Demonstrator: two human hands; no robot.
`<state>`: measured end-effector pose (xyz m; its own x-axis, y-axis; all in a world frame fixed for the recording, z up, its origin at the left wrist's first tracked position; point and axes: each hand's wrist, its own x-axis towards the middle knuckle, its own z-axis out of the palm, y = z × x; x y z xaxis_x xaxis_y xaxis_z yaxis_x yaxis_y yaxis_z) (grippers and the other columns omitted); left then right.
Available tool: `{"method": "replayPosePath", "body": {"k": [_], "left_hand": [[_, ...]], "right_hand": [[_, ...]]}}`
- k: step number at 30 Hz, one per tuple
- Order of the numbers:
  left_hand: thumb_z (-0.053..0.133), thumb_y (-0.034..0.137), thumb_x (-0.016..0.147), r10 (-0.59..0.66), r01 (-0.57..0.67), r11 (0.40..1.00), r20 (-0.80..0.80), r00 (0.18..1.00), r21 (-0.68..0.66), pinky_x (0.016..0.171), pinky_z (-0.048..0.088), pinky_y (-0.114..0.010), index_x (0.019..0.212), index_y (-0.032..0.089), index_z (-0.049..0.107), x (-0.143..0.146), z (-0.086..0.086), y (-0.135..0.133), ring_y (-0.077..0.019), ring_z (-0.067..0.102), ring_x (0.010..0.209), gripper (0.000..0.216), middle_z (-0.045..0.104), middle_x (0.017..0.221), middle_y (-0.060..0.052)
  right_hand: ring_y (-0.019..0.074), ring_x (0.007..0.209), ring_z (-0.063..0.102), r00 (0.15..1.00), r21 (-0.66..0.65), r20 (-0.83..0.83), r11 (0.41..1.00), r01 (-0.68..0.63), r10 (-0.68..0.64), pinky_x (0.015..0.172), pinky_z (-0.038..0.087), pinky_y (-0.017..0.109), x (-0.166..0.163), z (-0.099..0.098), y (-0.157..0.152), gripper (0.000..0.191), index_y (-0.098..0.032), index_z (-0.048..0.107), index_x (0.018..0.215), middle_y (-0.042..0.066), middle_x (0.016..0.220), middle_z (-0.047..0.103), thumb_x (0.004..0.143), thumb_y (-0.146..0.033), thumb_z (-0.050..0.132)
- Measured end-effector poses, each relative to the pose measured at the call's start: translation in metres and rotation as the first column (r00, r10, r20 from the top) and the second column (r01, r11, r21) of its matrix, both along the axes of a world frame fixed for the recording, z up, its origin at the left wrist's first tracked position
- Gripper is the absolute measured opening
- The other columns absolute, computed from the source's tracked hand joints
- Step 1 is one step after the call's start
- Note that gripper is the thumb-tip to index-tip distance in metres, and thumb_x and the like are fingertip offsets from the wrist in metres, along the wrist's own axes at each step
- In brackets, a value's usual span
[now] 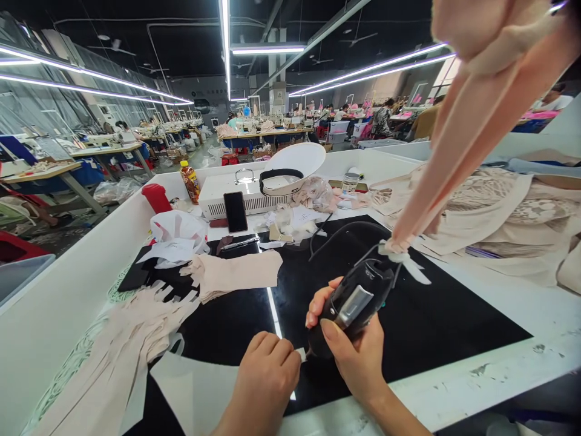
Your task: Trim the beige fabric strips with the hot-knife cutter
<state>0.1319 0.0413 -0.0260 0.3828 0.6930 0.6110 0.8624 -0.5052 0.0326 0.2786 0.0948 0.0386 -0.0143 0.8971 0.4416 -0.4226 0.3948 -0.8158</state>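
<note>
My right hand (351, 351) is wrapped around a black corded handheld electric tool (356, 300) with a shiny metal plate on its side. A pink fabric strip (454, 133) hangs from above and is knotted at the tool's upper end. The tool's working end points down and left, largely hidden by its body. Close beside that end, my left hand (269, 370) is closed in a pinch on a small pale strip (302, 354), mostly covered by the fingers. Beneath both hands lies a glossy black board (431, 327). Left of them rests a stack of beige fabric pieces (240, 271).
Long beige strips (122, 345) and a pale sheet (195, 387) lie at the left. Behind are a phone (235, 212), a pen (240, 243), a white metal box (218, 197), a bottle (189, 181) and a plastic bag (179, 233). Beige garment pieces (490, 206) pile up right.
</note>
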Motion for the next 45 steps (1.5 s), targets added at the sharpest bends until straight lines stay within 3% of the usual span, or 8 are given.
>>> {"method": "replayPosePath", "body": {"k": [14, 45], "left_hand": [[0.053, 0.001, 0.096, 0.036, -0.035, 0.997, -0.016, 0.999, 0.064, 0.074, 0.050, -0.033, 0.074, 0.021, 0.054, 0.0044, -0.0022, -0.0006, -0.0169, 0.057, 0.063, 0.030, 0.058, 0.068, 0.002], [0.049, 0.003, 0.101, 0.009, -0.007, 0.998, -0.027, 1.000, 0.061, 0.083, 0.051, -0.034, 0.081, 0.020, 0.059, 0.0061, -0.0004, -0.0046, -0.0166, 0.058, 0.067, 0.028, 0.059, 0.071, 0.002]], "right_hand": [[0.0136, 0.066, 0.061, 0.998, -0.029, -0.047, 0.998, 0.050, -0.051, 0.060, 0.055, 0.029, -0.0019, 0.0048, 0.0087, 0.036, -0.028, 0.058, 0.113, -0.003, 0.083, 0.066, 0.088, -0.037, 0.082], [0.0122, 0.064, 0.061, 0.999, -0.009, -0.027, 1.000, 0.027, -0.028, 0.060, 0.055, 0.026, -0.0030, 0.0018, 0.0049, 0.031, -0.030, 0.059, 0.116, -0.003, 0.084, 0.067, 0.092, -0.031, 0.078]]}}
